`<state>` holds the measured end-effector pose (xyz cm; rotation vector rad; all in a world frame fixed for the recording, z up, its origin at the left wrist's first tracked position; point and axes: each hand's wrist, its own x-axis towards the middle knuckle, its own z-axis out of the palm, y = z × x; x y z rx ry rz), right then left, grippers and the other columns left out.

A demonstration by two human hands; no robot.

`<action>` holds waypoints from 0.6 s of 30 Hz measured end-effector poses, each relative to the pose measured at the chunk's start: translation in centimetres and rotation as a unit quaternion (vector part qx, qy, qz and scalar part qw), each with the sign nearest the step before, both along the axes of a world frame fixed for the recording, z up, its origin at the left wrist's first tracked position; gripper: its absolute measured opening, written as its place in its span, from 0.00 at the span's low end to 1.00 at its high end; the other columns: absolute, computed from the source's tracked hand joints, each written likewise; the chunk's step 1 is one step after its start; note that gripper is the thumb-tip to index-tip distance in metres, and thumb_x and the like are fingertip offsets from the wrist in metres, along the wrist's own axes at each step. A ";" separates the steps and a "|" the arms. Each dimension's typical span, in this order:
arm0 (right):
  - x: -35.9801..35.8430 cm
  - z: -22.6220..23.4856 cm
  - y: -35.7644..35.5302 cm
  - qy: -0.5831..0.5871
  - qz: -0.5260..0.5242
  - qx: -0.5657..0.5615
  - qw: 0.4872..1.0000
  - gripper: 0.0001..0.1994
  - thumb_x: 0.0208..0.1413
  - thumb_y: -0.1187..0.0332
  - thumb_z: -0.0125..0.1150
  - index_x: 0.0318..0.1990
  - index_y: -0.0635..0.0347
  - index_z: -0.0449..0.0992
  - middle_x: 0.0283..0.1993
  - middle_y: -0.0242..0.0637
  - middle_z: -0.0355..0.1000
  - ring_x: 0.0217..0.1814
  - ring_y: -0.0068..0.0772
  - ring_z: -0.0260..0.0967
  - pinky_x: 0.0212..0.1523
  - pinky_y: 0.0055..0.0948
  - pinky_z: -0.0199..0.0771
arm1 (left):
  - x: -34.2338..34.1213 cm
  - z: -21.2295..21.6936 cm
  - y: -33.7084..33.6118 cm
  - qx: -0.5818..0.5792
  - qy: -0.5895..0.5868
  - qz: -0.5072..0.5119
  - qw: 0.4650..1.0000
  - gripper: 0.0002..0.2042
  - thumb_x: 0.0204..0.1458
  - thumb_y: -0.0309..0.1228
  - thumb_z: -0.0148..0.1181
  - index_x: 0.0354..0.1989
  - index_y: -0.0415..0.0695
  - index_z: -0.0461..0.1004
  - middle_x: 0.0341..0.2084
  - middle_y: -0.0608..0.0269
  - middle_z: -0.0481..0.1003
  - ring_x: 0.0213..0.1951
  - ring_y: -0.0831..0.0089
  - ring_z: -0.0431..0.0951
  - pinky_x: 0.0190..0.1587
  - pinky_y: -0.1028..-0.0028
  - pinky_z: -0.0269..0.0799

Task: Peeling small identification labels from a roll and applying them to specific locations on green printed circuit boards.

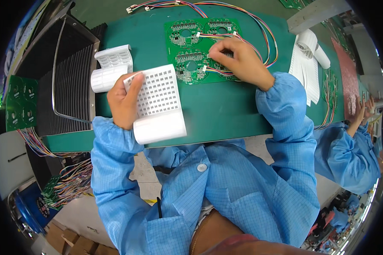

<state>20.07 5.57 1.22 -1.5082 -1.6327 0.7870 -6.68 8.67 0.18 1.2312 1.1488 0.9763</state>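
Observation:
My left hand (125, 100) grips a curling white sheet of small printed labels (159, 87), its thumb on the front and its lower end rolled up. On the green mat lies a green circuit board panel (172, 51) with several round boards in it. Above the panel's right half is my right hand (238, 59), thumb and forefinger drawn together; anything between them is too small to make out. White connectors (204, 68) on coloured wires (266, 32) sit on the panel, and the wires loop off behind it.
To the left stands a black ribbed rack (74, 78), with another label roll (110, 78) beside it. Paper label strips (304, 70) lie at the right under a pale bar (319, 15). Beyond them a co-worker's hand (358, 115) shows. Bundled wires (74, 180) hang at the lower left.

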 end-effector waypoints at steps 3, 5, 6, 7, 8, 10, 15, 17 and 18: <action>-0.4 -1.5 0.5 -0.138 0.046 0.135 0.980 0.05 0.44 0.70 0.58 0.26 0.61 0.71 0.33 0.34 0.68 0.38 0.34 0.63 0.41 0.30 0.61 | -0.3 -0.8 -0.2 0.064 -0.027 -0.044 0.997 0.10 0.49 0.29 0.56 0.35 0.34 0.72 0.26 0.63 0.74 0.27 0.83 0.70 0.31 0.83 0.66; -0.7 -2.2 0.7 -0.173 0.045 0.153 0.972 0.05 0.44 0.70 0.59 0.26 0.60 0.71 0.33 0.34 0.67 0.39 0.35 0.62 0.41 0.30 0.60 | 0.0 -1.1 -0.4 0.088 -0.042 -0.077 0.992 0.09 0.50 0.28 0.55 0.35 0.35 0.72 0.25 0.63 0.74 0.26 0.83 0.70 0.30 0.83 0.66; -0.9 -2.5 0.8 -0.207 0.042 0.174 0.962 0.05 0.43 0.69 0.60 0.26 0.59 0.72 0.34 0.34 0.67 0.40 0.35 0.61 0.41 0.31 0.59 | 0.2 -1.0 -0.5 0.085 -0.035 -0.072 0.993 0.09 0.50 0.28 0.55 0.35 0.35 0.72 0.25 0.63 0.74 0.26 0.83 0.70 0.30 0.83 0.66; -0.9 -2.6 0.8 -0.209 0.044 0.172 0.962 0.05 0.43 0.69 0.60 0.26 0.59 0.72 0.34 0.34 0.67 0.40 0.35 0.61 0.41 0.31 0.59 | 0.5 -0.9 -0.5 0.090 -0.012 -0.090 0.992 0.08 0.50 0.28 0.55 0.35 0.36 0.73 0.24 0.63 0.74 0.26 0.83 0.71 0.30 0.83 0.67; -1.0 -2.7 0.9 -0.216 0.041 0.175 0.960 0.05 0.43 0.69 0.60 0.26 0.59 0.72 0.35 0.34 0.66 0.40 0.36 0.61 0.41 0.32 0.59 | 0.5 -0.7 -0.5 0.090 0.009 -0.106 0.990 0.08 0.50 0.28 0.55 0.34 0.36 0.73 0.24 0.63 0.74 0.26 0.84 0.71 0.29 0.83 0.67; -1.2 -2.7 0.9 -0.223 0.037 0.173 0.959 0.06 0.42 0.68 0.60 0.26 0.58 0.72 0.35 0.33 0.66 0.40 0.36 0.61 0.41 0.32 0.59 | 0.7 -0.3 -0.6 0.102 0.009 -0.117 0.988 0.08 0.50 0.28 0.55 0.34 0.36 0.73 0.23 0.63 0.75 0.26 0.83 0.71 0.29 0.83 0.67; -1.6 -2.6 0.8 -0.221 0.023 0.177 0.959 0.05 0.42 0.68 0.60 0.26 0.58 0.72 0.35 0.33 0.66 0.40 0.36 0.61 0.41 0.32 0.58 | 0.7 0.2 -0.8 0.109 0.022 -0.137 0.984 0.08 0.49 0.28 0.55 0.35 0.36 0.73 0.23 0.61 0.75 0.25 0.82 0.73 0.27 0.84 0.68; -1.7 -2.6 0.8 -0.231 0.021 0.180 0.956 0.05 0.42 0.69 0.61 0.26 0.58 0.72 0.35 0.33 0.66 0.40 0.35 0.61 0.40 0.31 0.57 | 0.6 0.2 -0.9 0.111 0.017 -0.148 0.983 0.08 0.49 0.27 0.55 0.35 0.36 0.73 0.23 0.61 0.75 0.25 0.82 0.73 0.26 0.84 0.68; -1.8 -2.6 0.8 -0.241 0.018 0.186 0.952 0.05 0.42 0.69 0.61 0.26 0.58 0.72 0.35 0.33 0.66 0.40 0.35 0.61 0.40 0.31 0.57 | 0.6 0.2 -0.9 0.120 0.016 -0.149 0.981 0.08 0.49 0.27 0.55 0.35 0.36 0.73 0.23 0.61 0.75 0.25 0.82 0.73 0.26 0.84 0.68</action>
